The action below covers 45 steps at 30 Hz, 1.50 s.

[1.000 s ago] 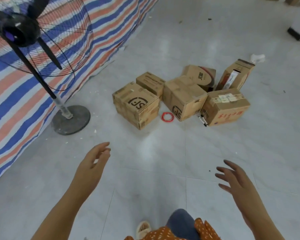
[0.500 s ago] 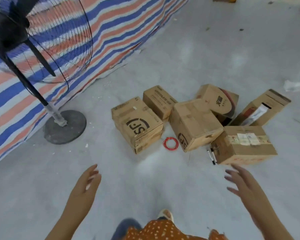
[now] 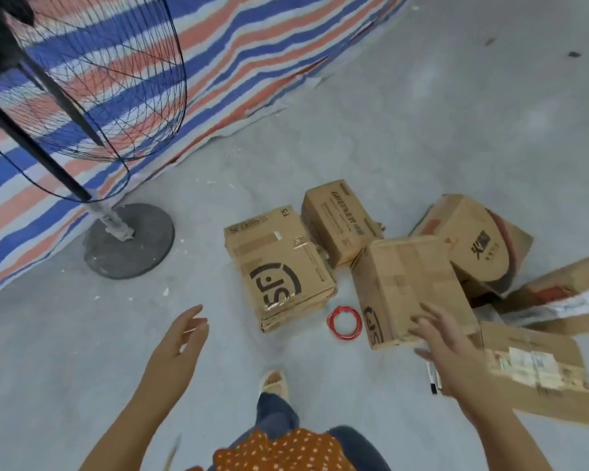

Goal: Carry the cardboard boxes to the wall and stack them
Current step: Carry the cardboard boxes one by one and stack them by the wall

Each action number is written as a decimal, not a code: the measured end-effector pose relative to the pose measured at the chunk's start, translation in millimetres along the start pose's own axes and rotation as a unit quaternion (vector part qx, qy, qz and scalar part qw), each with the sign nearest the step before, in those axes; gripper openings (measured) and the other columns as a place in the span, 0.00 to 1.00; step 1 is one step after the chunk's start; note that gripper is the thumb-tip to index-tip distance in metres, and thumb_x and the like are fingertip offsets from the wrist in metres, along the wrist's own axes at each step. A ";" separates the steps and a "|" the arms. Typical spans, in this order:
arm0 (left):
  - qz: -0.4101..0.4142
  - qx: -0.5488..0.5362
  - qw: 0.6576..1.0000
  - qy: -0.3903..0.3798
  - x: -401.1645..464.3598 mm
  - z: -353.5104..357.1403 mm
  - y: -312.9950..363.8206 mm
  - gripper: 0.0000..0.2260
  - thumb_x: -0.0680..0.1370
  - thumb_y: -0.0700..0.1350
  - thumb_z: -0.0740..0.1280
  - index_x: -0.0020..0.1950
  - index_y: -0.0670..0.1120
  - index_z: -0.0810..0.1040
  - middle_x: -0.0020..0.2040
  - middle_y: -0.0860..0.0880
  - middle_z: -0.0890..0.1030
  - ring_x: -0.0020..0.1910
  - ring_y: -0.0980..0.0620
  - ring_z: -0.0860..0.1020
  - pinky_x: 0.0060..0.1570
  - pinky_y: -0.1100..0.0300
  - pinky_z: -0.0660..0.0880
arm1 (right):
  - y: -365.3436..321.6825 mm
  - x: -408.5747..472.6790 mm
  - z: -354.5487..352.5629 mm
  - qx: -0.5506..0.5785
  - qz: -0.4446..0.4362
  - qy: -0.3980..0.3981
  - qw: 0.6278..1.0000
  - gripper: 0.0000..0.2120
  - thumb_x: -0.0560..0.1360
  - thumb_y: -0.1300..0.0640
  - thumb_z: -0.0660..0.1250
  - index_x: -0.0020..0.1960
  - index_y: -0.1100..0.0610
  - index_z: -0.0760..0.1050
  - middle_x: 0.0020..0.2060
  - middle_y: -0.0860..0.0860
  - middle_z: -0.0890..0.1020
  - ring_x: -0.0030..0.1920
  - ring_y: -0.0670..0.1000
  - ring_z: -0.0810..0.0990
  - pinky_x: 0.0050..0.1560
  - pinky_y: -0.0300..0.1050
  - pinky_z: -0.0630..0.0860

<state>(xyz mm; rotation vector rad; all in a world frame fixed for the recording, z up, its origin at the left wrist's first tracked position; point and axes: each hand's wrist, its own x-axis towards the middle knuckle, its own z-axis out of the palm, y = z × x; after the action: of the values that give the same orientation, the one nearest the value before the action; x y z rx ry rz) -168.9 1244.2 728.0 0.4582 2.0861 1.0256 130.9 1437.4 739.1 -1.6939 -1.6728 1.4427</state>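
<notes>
— Item one, boxes?
— I count six cardboard boxes on the floor (image 3: 422, 137), clustered. SF box (image 3: 279, 270) at left; a smaller box (image 3: 339, 220) behind it; a middle box (image 3: 408, 287); a round-printed box (image 3: 473, 243) tilted behind that; a labelled box (image 3: 541, 368) nearest right; one more (image 3: 565, 297) at the right edge.
— Hands?
— Left hand (image 3: 177, 345): fingers straight, holding nothing, over bare floor. Right hand (image 3: 453, 348): fingers spread, empty, in front of the middle box; contact I cannot tell.
— Sundries?
— Red ring (image 3: 344, 322) between the SF and middle boxes. Fan (image 3: 82, 96) on a round base, striped tarp (image 3: 252, 56) behind.
</notes>
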 end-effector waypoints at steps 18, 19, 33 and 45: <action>-0.311 -0.015 0.950 0.016 282.1 215.9 -132.1 0.21 0.82 0.52 0.57 0.73 0.47 0.63 0.66 0.44 0.72 0.60 0.47 0.72 0.61 0.55 0.70 | 113.4 388.7 141.4 -0.209 0.118 -0.266 0.934 0.12 0.81 0.49 0.57 0.63 0.48 0.71 0.55 0.47 0.80 0.54 0.46 0.78 0.62 0.51 0.74; -0.338 -0.029 0.940 0.026 294.8 227.1 -151.9 0.23 0.81 0.52 0.58 0.74 0.46 0.62 0.68 0.43 0.71 0.63 0.45 0.71 0.64 0.52 0.69 | 136.2 404.0 158.3 -0.213 0.124 -0.263 0.933 0.12 0.81 0.50 0.57 0.63 0.50 0.71 0.56 0.50 0.80 0.54 0.47 0.78 0.64 0.53 0.73; -0.373 -0.262 0.880 0.131 354.5 290.3 -277.1 0.24 0.78 0.64 0.55 0.69 0.53 0.65 0.62 0.53 0.71 0.62 0.50 0.70 0.62 0.47 0.70 | 280.1 454.8 253.3 -0.124 0.190 -0.262 0.938 0.19 0.79 0.38 0.54 0.67 0.43 0.69 0.57 0.44 0.80 0.58 0.47 0.79 0.62 0.53 0.74; -0.314 -0.304 0.880 0.186 289.4 175.4 -172.5 0.16 0.81 0.55 0.57 0.68 0.54 0.68 0.57 0.55 0.73 0.59 0.52 0.71 0.58 0.46 0.71 | 108.6 367.6 238.4 -0.028 0.204 -0.243 0.948 0.15 0.80 0.43 0.55 0.61 0.45 0.73 0.58 0.48 0.80 0.54 0.51 0.80 0.53 0.62 0.78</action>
<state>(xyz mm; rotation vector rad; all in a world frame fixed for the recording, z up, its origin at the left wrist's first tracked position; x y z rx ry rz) -223.0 1401.3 386.4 -0.7422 1.8623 1.3297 -88.4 1645.7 404.1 -1.9072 -1.6588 2.1728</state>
